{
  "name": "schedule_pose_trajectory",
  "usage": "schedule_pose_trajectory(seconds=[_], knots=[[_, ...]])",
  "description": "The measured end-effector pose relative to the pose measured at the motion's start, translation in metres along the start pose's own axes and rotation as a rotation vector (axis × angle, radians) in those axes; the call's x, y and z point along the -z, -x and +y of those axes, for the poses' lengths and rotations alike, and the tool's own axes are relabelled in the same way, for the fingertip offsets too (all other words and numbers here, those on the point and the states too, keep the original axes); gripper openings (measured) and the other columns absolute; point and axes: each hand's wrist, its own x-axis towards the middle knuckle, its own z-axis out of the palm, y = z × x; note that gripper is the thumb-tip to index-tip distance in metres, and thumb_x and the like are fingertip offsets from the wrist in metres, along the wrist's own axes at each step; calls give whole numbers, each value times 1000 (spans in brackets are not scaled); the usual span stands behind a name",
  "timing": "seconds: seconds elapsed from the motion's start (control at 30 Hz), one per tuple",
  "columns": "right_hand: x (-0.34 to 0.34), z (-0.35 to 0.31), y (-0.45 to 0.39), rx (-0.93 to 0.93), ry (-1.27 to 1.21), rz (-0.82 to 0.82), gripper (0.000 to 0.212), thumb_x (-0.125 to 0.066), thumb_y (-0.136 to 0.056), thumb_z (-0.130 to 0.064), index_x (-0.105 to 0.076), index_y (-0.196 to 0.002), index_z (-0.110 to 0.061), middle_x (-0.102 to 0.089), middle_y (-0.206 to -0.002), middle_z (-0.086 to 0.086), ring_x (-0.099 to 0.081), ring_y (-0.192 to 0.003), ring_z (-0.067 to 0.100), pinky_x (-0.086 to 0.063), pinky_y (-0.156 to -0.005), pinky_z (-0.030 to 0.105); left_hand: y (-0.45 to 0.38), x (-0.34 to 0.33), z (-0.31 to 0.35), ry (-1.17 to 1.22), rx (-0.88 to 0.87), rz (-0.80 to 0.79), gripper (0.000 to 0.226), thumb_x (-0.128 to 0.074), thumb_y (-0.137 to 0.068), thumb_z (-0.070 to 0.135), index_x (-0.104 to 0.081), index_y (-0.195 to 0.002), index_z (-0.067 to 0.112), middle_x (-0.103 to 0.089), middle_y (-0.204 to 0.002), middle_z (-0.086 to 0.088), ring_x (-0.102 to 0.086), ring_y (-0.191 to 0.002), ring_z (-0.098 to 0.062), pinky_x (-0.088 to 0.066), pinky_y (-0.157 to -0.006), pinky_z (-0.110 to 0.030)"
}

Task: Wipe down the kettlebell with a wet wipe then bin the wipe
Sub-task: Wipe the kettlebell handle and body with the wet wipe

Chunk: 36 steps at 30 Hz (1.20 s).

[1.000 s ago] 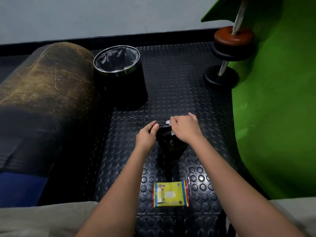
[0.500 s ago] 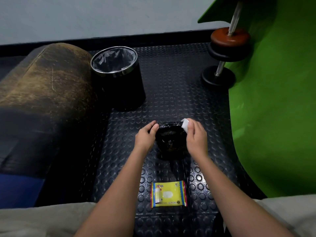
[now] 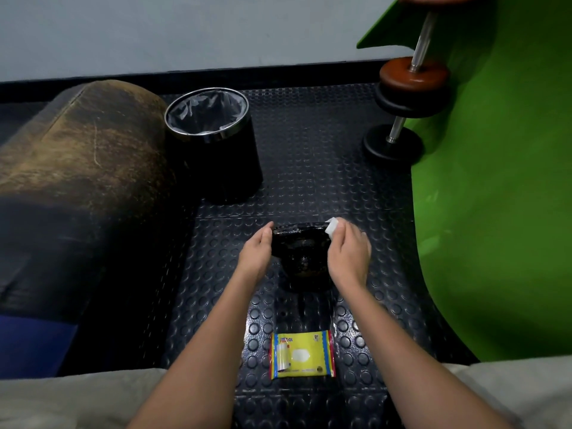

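Only legible mark: "10" at top left of the flat yellow plastic wet-wipe pack (image 3: pixel 302 354) with red-blue striped edges, lying on the black studded rubber floor mat (image 3: pixel 309 168). Other print on it too small to read.

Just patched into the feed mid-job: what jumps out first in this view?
Centre frame, the left hand steadies a glossy black kettlebell while the right hand presses a white wipe on its handle. A yellow wipe pack lies nearest the camera, and the lined bin stands beyond, to the left.
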Motion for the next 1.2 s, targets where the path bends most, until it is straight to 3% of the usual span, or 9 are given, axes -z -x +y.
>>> schedule_pose_trajectory(seconds=[0.2, 0.43, 0.57, 0.67, 0.77, 0.87, 0.97, 1.1, 1.2], knots=[[-3, -23, 4, 269, 217, -60, 38, -33, -105, -31, -65, -124, -22, -62, -127, -8, -49, -125, 13, -17, -120, 39, -2, 2, -2, 307, 159, 10, 38, -34, -107, 33, -54, -138, 22, -59, -125, 2, -53, -116, -12, -41, -101, -28], [-16, -47, 15, 425, 383, -164, 50, -23, -104, -37, -57, -137, -23, -56, -139, -7, -41, -136, 14, -10, -121, 39, -3, 3, -3, 348, 151, 59, 29, -36, -106, 30, -60, -121, 23, -66, -102, 5, -59, -91, -5, -45, -88, -24], [-18, -54, 19, 497, 450, -223, 47, -24, -107, -35, -48, -144, -21, -51, -145, -6, -37, -140, 15, -7, -121, 40, -3, 2, -4, 340, 134, 124, 22, -42, -102, 30, -62, -109, 27, -67, -107, 6, -62, -101, -7, -46, -98, -29], [-16, -59, 20, 515, 384, -266, 50, -19, -107, -36, -35, -152, -22, -51, -146, -4, -35, -142, 13, -2, -122, 38, 2, 2, -2, 173, 31, 269, 31, -44, -102, 33, -65, -123, 23, -67, -114, 9, -59, -110, -8, -43, -98, -26], [-10, -64, 13, 428, 49, -310, 48, -24, -106, -33, -25, -155, -30, -57, -138, -5, -41, -137, 12, -6, -122, 32, 12, -2, 8, 20, -107, 386, 33, -42, -103, 29, -64, -127, 21, -66, -120, 10, -57, -114, -7, -39, -92, -19], [-2, -57, 2, 309, -164, -190, 43, -33, -105, -29, -37, -149, -29, -55, -139, -10, -45, -132, 11, -22, -118, 36, 15, -8, 14, -124, -269, 416, 33, -44, -102, 29, -65, -128, 23, -64, -127, 10, -55, -115, -3, -37, -95, -18], [9, -38, -10, 149, -191, 9, 33, -39, -103, -24, -55, -132, -23, -58, -130, -10, -48, -121, 10, -36, -106, 35, 19, -20, 21, -320, -501, 362, 34, -44, -103, 31, -62, -130, 23, -59, -130, 12, -52, -117, -1, -40, -99, -20], [9, -11, -16, 28, -132, -183, 36, -33, -104, -34, -66, -113, -26, -62, -117, -11, -50, -112, 12, -38, -95, 29, 11, -42, 20, -653, -621, 179, 46, -32, -106, 37, -50, -143, 18, -46, -149, 3, -35, -142, -12, -27, -118, -35], [7, -5, -15, 18, -137, -243, 35, -31, -105, -35, -65, -111, -27, -61, -113, -10, -48, -107, 11, -33, -87, 25, 6, -49, 12, -842, -627, 155, 48, -26, -107, 37, -43, -147, 18, -45, -150, 3, -28, -146, -15, -15, -123, -38]])
